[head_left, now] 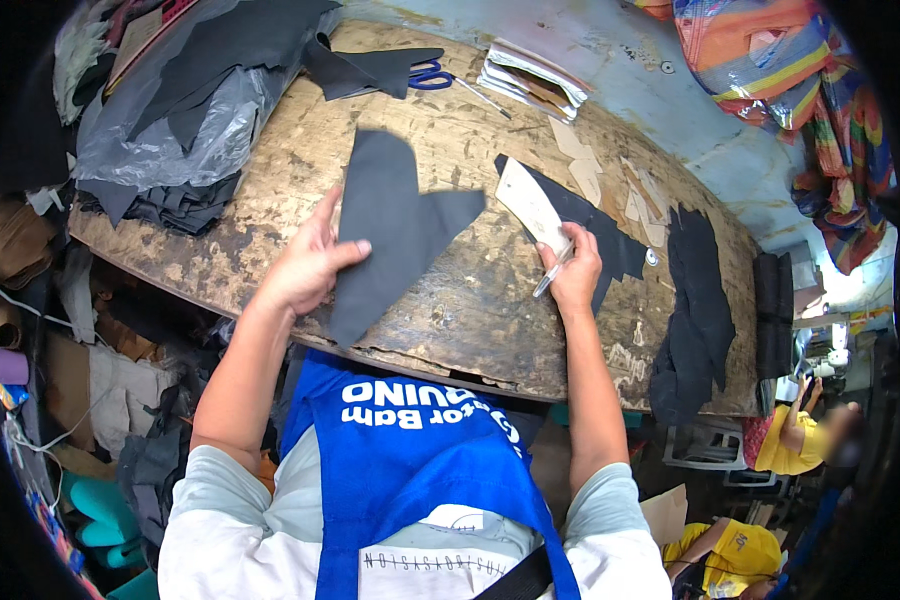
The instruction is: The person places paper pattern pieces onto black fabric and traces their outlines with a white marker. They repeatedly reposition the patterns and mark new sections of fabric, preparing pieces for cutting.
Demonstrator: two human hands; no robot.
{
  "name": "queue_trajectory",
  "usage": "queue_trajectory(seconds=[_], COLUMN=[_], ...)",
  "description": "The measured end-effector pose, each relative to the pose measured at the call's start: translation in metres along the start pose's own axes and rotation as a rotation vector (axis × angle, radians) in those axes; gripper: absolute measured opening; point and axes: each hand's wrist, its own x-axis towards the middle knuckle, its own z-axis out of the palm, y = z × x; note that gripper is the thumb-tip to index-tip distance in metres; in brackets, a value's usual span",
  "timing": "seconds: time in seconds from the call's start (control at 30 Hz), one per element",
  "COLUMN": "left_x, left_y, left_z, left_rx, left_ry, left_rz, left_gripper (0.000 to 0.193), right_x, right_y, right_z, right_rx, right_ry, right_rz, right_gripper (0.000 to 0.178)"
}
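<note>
My left hand grips the left edge of an irregular dark grey sheet piece, thumb on top. The piece looks like leather or a similar material and is tilted over the worn wooden table. In my right hand is a slim pen, its tip pointing down toward me. The same hand also pinches the lower end of a pale curved card pattern. Beneath that pattern, another dark piece lies on the table.
Dark sheets and clear plastic cover the far left. Blue-handled scissors, a thin stick-like tool and a stack of card patterns lie at the back. More dark material lies right. Two people in yellow are beyond.
</note>
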Motion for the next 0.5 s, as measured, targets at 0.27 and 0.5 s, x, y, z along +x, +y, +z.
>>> queue_trajectory(seconds=[0.27,0.5], left_x=[-0.017,-0.01], left_y=[-0.026,-0.026], left_z=[-0.01,-0.024], left_rx=[0.537,1.302], left_ry=[0.054,0.149], left_rz=[-0.062,0.387], left_gripper=[0.069,0.049], right_x=[-0.021,-0.056], right_y=[-0.086,-0.175], right_z=[-0.002,0.039], right_rx=[0.313,0.342], right_ry=[0.18,-0.323], right_rz=[0.024,-0.093], right_gripper=[0.022,0.025])
